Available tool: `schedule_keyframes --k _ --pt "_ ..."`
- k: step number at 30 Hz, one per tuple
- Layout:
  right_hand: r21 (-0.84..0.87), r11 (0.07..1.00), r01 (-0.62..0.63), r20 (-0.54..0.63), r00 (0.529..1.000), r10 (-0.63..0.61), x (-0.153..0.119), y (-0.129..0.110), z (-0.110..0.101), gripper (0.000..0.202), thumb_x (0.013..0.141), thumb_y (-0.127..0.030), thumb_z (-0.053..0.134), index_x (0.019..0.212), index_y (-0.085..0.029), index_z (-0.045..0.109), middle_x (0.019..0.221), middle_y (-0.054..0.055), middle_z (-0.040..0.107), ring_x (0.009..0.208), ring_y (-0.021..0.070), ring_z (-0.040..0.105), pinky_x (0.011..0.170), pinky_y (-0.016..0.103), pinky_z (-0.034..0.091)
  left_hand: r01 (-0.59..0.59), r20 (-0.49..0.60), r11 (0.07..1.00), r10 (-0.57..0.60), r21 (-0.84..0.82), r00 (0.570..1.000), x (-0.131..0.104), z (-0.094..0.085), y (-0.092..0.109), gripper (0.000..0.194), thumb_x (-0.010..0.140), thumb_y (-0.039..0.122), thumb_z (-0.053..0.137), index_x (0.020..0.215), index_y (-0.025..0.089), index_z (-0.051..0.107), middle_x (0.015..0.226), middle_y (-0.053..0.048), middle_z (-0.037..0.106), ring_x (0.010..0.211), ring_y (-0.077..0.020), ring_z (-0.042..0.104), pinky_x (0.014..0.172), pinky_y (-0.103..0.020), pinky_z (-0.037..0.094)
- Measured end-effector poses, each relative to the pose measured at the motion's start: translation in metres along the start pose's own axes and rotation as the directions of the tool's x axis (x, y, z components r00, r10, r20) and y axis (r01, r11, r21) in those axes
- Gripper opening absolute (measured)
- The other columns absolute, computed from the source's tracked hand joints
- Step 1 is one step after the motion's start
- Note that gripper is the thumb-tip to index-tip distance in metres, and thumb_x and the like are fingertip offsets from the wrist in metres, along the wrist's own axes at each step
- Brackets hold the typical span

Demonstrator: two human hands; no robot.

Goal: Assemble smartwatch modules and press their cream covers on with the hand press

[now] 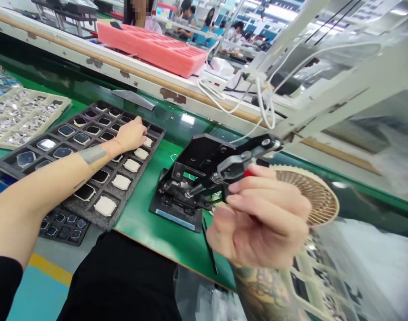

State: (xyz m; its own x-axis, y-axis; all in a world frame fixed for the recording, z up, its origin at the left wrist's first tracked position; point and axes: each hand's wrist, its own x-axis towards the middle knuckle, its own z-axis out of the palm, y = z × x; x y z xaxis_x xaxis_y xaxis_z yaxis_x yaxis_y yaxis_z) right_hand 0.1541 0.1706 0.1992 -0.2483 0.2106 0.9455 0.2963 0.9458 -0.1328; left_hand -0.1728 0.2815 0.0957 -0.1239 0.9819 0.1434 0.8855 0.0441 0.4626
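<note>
My left hand (133, 133) reaches over the far right part of a dark foam tray (125, 200), fingers bent down into a pocket. Its fingertips are partly hidden, so what they pinch cannot be made out. The pockets hold dark, glass-like rounded-square pieces (66, 130) and, along the right side, cream-coloured ones (105, 206). My right hand (260, 214) is closed at the red handle (248, 172) of a toggle clamp, most of which the fingers hide. The clamp belongs to a black press fixture (204, 156) standing on the green mat (140, 218).
Black tweezers (210, 249) lie right of the fixture. A beige sorting tray (61, 107) of small parts is at far left. Behind my right hand is a round beige fan (311, 191). Pink foam (150, 47) and white cables (267, 107) occupy the back ledge. People work beyond.
</note>
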Motion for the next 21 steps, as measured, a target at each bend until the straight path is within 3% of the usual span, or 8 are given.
schedule_keyframes --k 4,8,11,12,14,17,19,21 --pt "0.032 0.999 0.038 -0.051 0.998 -0.036 -0.007 0.01 0.008 0.019 0.107 -0.035 0.07 0.118 -0.019 0.073 0.095 0.002 0.071 0.095 0.0194 0.076 0.109 0.056 0.064 -0.049 0.047 0.993 0.044 0.105 0.998 -0.015 -0.018 -0.001 0.031 0.098 0.028 0.071 0.122 0.019 0.088 0.142 -0.016 0.072 0.138 -0.0405 0.069 0.121 -0.051 0.053" --pt "0.027 0.999 -0.033 -0.313 0.949 0.04 -0.028 0.022 -0.024 0.04 0.105 -0.047 0.074 0.135 -0.019 0.076 0.114 0.007 0.075 0.109 0.0249 0.076 0.094 0.046 0.061 -0.251 0.097 0.946 0.235 0.204 0.967 -0.029 -0.035 -0.021 0.044 0.114 0.034 0.052 0.131 0.01 0.085 0.135 -0.013 0.076 0.141 -0.0387 0.066 0.126 -0.055 0.047" --pt "-0.153 0.914 -0.375 -0.059 0.927 0.37 -0.066 0.01 -0.062 0.02 0.109 -0.025 0.067 0.126 -0.02 0.075 0.107 0.006 0.074 0.098 0.0201 0.073 0.087 0.039 0.057 -0.38 0.122 0.903 0.362 0.199 0.924 -0.026 -0.031 -0.042 0.065 0.121 0.05 0.035 0.143 0.007 0.077 0.144 -0.01 0.077 0.141 -0.0338 0.067 0.127 -0.057 0.046" --pt "-0.258 0.866 -0.428 0.14 0.871 0.472 -0.081 0.002 -0.071 0.019 0.11 -0.022 0.065 0.127 -0.02 0.073 0.106 0.006 0.074 0.097 0.0199 0.072 0.086 0.038 0.057 -0.396 0.135 0.898 0.376 0.191 0.917 -0.021 -0.027 -0.045 0.07 0.122 0.055 0.031 0.144 0.007 0.077 0.147 -0.009 0.076 0.141 -0.0323 0.067 0.128 -0.057 0.045" --pt "-0.46 0.811 -0.362 0.503 0.646 0.574 -0.109 -0.012 -0.082 0.023 0.111 -0.023 0.065 0.132 -0.02 0.069 0.109 0.007 0.074 0.098 0.0231 0.071 0.085 0.039 0.058 -0.401 0.164 0.899 0.374 0.176 0.913 -0.01 -0.017 -0.046 0.076 0.121 0.063 0.029 0.144 0.008 0.077 0.15 -0.006 0.076 0.144 -0.0297 0.066 0.132 -0.056 0.042" --pt "-0.638 0.76 -0.124 0.682 0.367 0.633 -0.142 -0.026 -0.08 0.037 0.108 -0.024 0.066 0.144 -0.012 0.065 0.112 0.013 0.074 0.102 0.0306 0.068 0.087 0.046 0.056 -0.357 0.226 0.92 0.318 0.159 0.921 0.008 -0.005 -0.037 0.079 0.117 0.072 0.039 0.141 0.008 0.078 0.146 -0.006 0.078 0.144 -0.0301 0.066 0.136 -0.059 0.038" --pt "-0.681 0.73 -0.06 0.672 0.345 0.656 -0.156 -0.031 -0.076 0.043 0.107 -0.017 0.063 0.149 -0.01 0.063 0.109 0.013 0.075 0.099 0.0308 0.066 0.09 0.048 0.054 -0.331 0.266 0.931 0.284 0.156 0.921 0.017 0.001 -0.031 0.083 0.111 0.08 0.048 0.137 0.009 0.081 0.141 -0.007 0.081 0.142 -0.0334 0.067 0.136 -0.062 0.037" --pt "-0.695 0.713 -0.089 0.622 0.423 0.659 -0.165 -0.034 -0.075 0.042 0.106 -0.012 0.058 0.147 -0.013 0.067 0.102 0.01 0.074 0.096 0.0285 0.065 0.09 0.046 0.052 -0.351 0.264 0.922 0.303 0.161 0.916 0.02 0.005 -0.028 0.091 0.109 0.087 0.043 0.137 0.01 0.082 0.139 -0.008 0.081 0.142 -0.0361 0.068 0.135 -0.063 0.039"
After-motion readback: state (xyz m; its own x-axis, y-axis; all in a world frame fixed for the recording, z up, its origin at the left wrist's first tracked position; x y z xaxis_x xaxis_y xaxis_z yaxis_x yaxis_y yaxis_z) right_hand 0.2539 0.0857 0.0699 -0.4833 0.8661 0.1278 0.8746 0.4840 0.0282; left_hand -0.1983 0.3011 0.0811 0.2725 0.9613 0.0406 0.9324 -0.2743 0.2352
